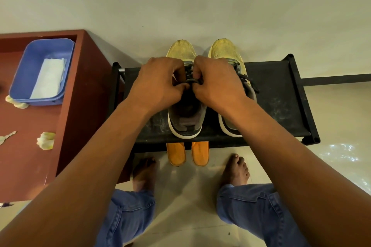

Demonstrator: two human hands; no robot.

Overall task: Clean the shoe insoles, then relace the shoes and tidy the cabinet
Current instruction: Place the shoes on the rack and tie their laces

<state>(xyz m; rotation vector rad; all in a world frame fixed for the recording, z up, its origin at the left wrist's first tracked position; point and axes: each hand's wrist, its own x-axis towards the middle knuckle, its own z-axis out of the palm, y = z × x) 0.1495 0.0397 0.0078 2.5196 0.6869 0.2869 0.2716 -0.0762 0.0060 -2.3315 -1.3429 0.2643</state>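
Note:
Two yellow-toed grey sneakers stand side by side on the black shoe rack (277, 90), toes to the wall. Over the left shoe (187, 118), my left hand (158, 84) and my right hand (216, 84) meet, each pinching the dark lace (193, 81) at the top of the tongue. The right shoe (226, 52) is partly hidden under my right wrist; its laces lie loose along its side. Two orange insoles (176, 154) stick out from under the rack's front edge, on the floor.
A red-brown cabinet top (84, 94) stands left of the rack with a blue tub (40, 70) holding white wipes. Crumpled used wipes (46, 140) lie on it. My bare feet (235, 170) and jeans-clad knees are just before the rack.

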